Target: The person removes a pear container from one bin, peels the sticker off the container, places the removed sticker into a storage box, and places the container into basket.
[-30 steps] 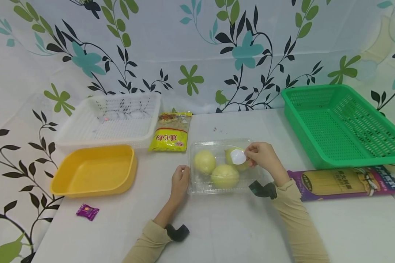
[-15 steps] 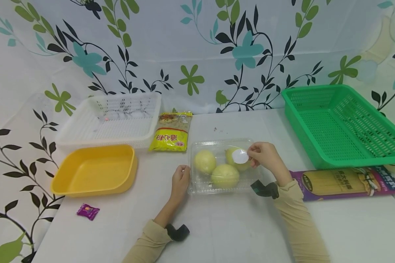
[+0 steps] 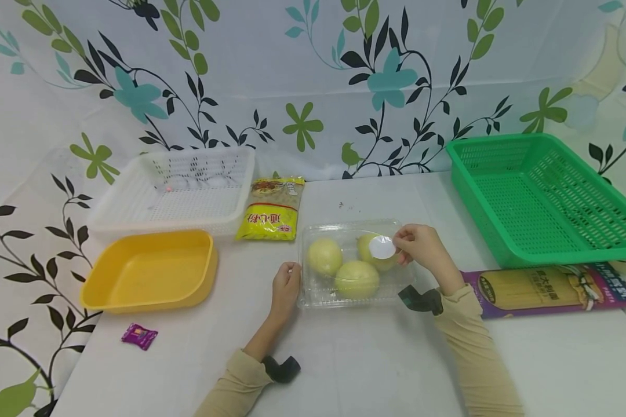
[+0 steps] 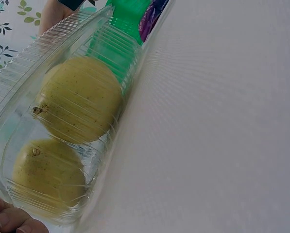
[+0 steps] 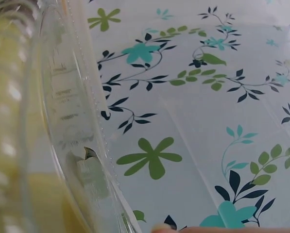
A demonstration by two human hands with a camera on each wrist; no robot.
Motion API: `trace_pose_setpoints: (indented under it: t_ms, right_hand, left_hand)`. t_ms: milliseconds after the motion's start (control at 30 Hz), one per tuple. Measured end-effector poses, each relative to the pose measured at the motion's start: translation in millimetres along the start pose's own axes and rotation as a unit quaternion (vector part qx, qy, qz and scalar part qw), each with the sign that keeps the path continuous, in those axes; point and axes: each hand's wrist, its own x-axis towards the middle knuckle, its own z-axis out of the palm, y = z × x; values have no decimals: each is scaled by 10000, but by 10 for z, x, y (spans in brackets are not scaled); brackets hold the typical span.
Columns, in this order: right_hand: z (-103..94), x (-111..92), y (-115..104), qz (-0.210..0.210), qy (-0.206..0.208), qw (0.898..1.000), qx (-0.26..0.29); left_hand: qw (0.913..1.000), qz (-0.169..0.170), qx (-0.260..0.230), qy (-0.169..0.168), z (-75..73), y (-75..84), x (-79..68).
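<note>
A clear plastic clamshell box point(image 3: 313, 295) with its lid down stands on the table. Through it show three round yellow-green fruits point(image 3: 357, 279), speckled in the left wrist view and with short stems, like pears. My right hand point(image 3: 422, 250) pinches a white round sticker point(image 3: 382, 247) by its right edge, over the back right fruit. Whether the sticker touches the lid, I cannot tell. At the box's left side, my left hand point(image 3: 286, 288) holds the edge with curled fingers point(image 4: 18, 221). Only a sliver of the right hand shows in the right wrist view.
Behind to the left are a white basket point(image 3: 172, 223), a yellow basin point(image 3: 151, 301) and a yellow macaroni bag point(image 3: 271, 208). A purple wrapped candy point(image 3: 139, 336) lies at front left. At right are a green basket point(image 3: 516, 255) and a pasta pack point(image 3: 548, 291).
My right hand has shifted slightly right with the white sticker, mostly in the first half second. The left hand and the box stay in place.
</note>
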Motion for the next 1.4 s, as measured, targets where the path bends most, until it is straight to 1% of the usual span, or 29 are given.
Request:
trace_pose_setpoints:
  t_ms: [267, 500, 667, 1033, 1300, 1400]
  right_hand:
    - [11, -4, 12, 79, 93, 9999, -32]
    - [12, 3, 20, 197, 144, 9997, -70]
    - [5, -3, 6, 255, 171, 9995, -55]
    - [-33, -41, -24, 146, 334, 9993, 43]
    - [-44, -31, -24, -18, 521, 9986, 33]
    - [-24, -15, -23, -112, 535, 9984, 134]
  left_hand:
    - [10000, 23, 6, -11, 2, 3, -6]
    - [10000, -54, 13, 38, 4, 11, -9]
    - [10000, 32, -21, 38, -3, 16, -7]
    - [10000, -34, 27, 75, -11, 13, -9]
    - [10000, 25, -86, 22, -2, 0, -1]
    - [10000, -34, -40, 75, -2, -2, 0]
